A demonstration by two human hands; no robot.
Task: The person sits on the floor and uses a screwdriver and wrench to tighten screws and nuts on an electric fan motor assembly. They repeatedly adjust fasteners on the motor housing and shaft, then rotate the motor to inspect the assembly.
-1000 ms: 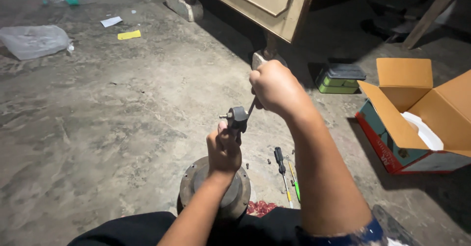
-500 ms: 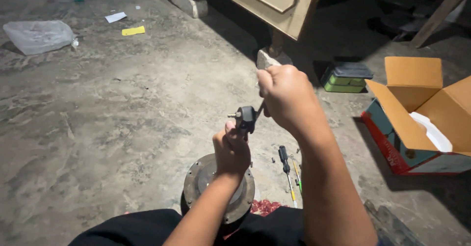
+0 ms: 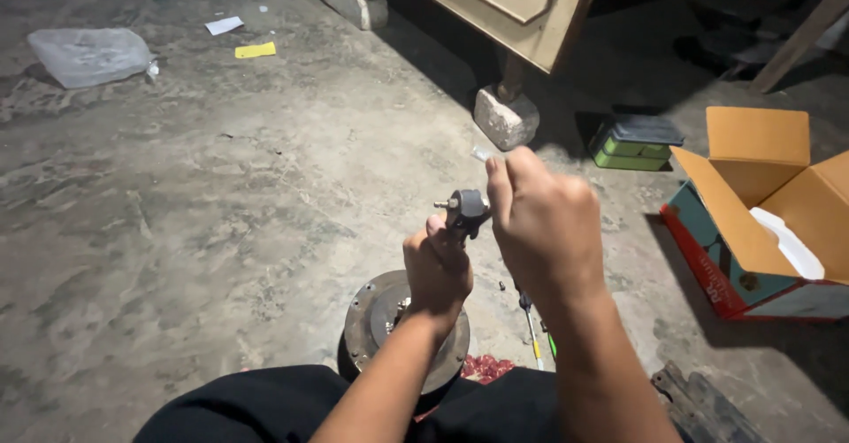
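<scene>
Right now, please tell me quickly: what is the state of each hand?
Left hand: closed around a small dark grey metal part.
Right hand: closed on a tool with a clear handle, held to that part.

Both hands raised, fingers curled closed.

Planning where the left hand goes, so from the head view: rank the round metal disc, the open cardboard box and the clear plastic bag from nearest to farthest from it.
1. Round metal disc: right beneath the left hand, on the floor by the knees.
2. Open cardboard box: off to the right.
3. Clear plastic bag: far upper left on the floor.
</scene>
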